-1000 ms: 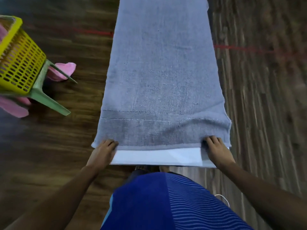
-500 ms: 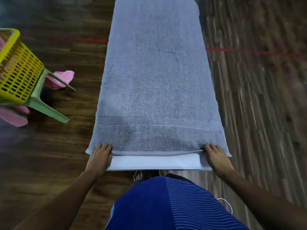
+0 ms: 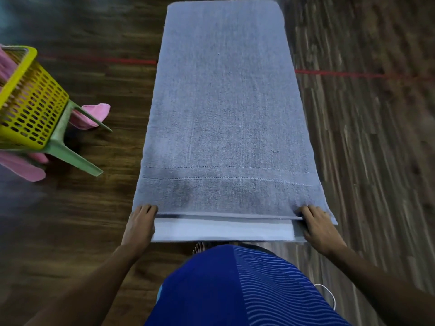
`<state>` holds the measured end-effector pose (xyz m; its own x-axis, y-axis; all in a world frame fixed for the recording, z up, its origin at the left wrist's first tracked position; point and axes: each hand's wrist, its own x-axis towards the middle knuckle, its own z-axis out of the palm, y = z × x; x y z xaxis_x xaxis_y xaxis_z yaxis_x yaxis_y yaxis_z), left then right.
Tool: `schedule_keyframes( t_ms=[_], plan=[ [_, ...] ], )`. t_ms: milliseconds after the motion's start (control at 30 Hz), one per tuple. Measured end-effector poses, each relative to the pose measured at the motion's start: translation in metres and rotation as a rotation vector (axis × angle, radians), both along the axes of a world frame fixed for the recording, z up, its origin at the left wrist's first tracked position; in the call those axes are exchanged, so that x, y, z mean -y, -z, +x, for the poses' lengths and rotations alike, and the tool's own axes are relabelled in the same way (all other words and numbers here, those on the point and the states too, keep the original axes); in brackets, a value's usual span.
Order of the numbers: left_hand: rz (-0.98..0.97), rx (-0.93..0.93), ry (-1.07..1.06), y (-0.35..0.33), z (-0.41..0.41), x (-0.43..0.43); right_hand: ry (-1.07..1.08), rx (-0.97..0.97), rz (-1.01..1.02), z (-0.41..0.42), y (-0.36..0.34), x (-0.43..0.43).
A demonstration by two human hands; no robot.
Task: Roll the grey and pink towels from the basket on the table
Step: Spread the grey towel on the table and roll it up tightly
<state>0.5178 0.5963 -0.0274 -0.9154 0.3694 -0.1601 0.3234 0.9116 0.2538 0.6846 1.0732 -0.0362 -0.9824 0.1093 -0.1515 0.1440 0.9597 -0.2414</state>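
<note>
Still holding the grey towel by its two near corners, with the left hand at the left corner and the right hand at the right one. Curling the fingers of both over the hem; cannot see the thumbs, so judging a pinch rather than seeing it.

Compared with one second ago, have smoothed the bunched folds beside the right corner, leaving only a small wrinkle at the right fingertips. Have also kept the hem almost at the same place. Can now see the far end of the towel at the top, cut off before.

Lying spread flat along the narrow white table, covering nearly all of it and hanging a little over both long sides. Leaving bare only a white strip at the near end, between the hem and the table edge.

Probably means spreading and smoothing finished, and ready to turn the near hem over for the first wrap. No roll made yet, so still early in the task.

To the left, well apart from the table, see a yellow basket on a green stand. Holding the pink towel, showing at the top rim and hanging out below, behind the stand. Not taken out yet. Cannot tell whether one pink piece or several.
</note>
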Motion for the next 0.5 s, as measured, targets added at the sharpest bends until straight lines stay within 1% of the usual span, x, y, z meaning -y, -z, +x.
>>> schedule_keyframes(
  t_ms=[100, 200, 267, 400, 500],
  plan=[
    [0.080, 0.026, -0.124, 0.004, 0.004, 0.011, 0.037, 0.082, 0.040, 0.011, 0.003, -0.004],
    [0.160, 0.070, -0.158, 0.008, 0.006, 0.015, 0.119, 0.132, 0.024, 0.017, 0.006, -0.005],
    [0.143, 0.081, -0.144, 0.010, 0.005, 0.016, 0.156, 0.129, -0.010, 0.013, 0.006, -0.003],
    [0.105, 0.042, -0.142, 0.005, -0.003, 0.012, 0.274, 0.155, -0.084, -0.006, 0.001, -0.003],
    [0.047, 0.069, -0.190, 0.001, -0.019, 0.002, 0.288, 0.223, -0.039, -0.027, 0.002, -0.008]
  ],
)
